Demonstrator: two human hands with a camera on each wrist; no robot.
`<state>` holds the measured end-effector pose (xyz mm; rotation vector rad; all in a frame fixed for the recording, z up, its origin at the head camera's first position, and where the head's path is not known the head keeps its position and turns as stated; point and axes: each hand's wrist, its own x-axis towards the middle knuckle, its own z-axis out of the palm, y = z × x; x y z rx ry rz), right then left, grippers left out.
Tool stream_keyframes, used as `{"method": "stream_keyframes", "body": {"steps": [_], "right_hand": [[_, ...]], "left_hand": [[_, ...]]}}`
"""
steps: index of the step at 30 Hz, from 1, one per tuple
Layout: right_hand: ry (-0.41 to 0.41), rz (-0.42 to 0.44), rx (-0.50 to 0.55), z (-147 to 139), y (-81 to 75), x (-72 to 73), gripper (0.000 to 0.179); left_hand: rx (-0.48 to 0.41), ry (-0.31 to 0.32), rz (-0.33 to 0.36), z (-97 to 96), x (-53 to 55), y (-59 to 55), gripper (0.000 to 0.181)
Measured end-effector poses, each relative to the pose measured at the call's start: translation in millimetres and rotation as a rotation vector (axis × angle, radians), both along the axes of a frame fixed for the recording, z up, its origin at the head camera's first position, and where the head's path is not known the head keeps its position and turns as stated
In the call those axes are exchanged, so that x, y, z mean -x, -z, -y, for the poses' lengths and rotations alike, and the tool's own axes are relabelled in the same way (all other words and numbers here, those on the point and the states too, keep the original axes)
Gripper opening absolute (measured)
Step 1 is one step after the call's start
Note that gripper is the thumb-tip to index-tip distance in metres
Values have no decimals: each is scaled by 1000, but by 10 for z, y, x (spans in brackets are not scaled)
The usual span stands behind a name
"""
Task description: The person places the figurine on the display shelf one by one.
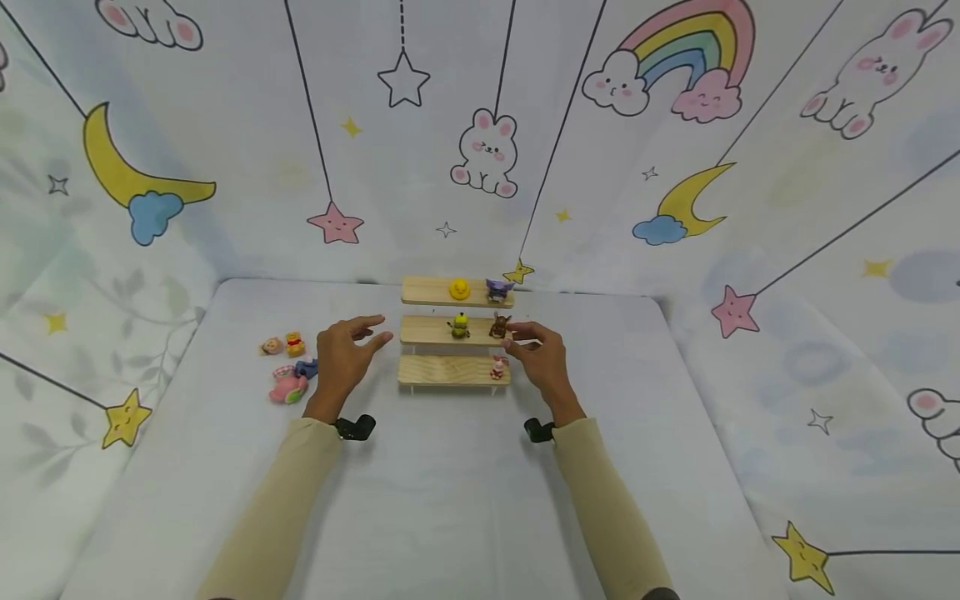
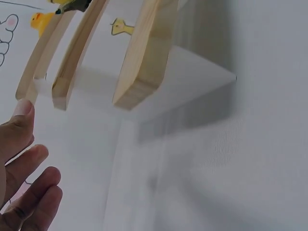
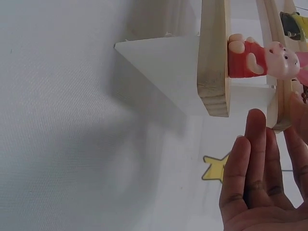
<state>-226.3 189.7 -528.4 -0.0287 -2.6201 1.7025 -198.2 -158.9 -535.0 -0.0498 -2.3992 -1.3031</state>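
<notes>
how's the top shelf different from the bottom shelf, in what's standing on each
The top shelf carries two toys, a yellow duck and a purple figure; the bottom shelf carries one, a small pink figure. The top shelf sits farthest back, the bottom shelf nearest the hands. Both are pale wooden boards, bare at their left ends.

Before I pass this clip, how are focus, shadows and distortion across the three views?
Head view: even, soft light, wide-angle bend at the backdrop edges, small figures on the wooden shelf a little soft. Left wrist view: left hand close and slightly blurred, a soft shadow under the shelf. Right wrist view: pink figure sharp, right hand softer.
</notes>
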Motion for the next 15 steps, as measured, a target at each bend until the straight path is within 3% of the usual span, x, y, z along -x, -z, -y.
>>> {"method": "stream_keyframes", "body": {"steps": [9, 15], "right_hand": [[-1, 20, 19, -2, 11, -2, 26], [7, 24, 24, 0, 23, 1, 26]], "left_hand": [[-2, -31, 11, 213, -50, -34, 27], [56, -48, 40, 376, -76, 3, 29]]}}
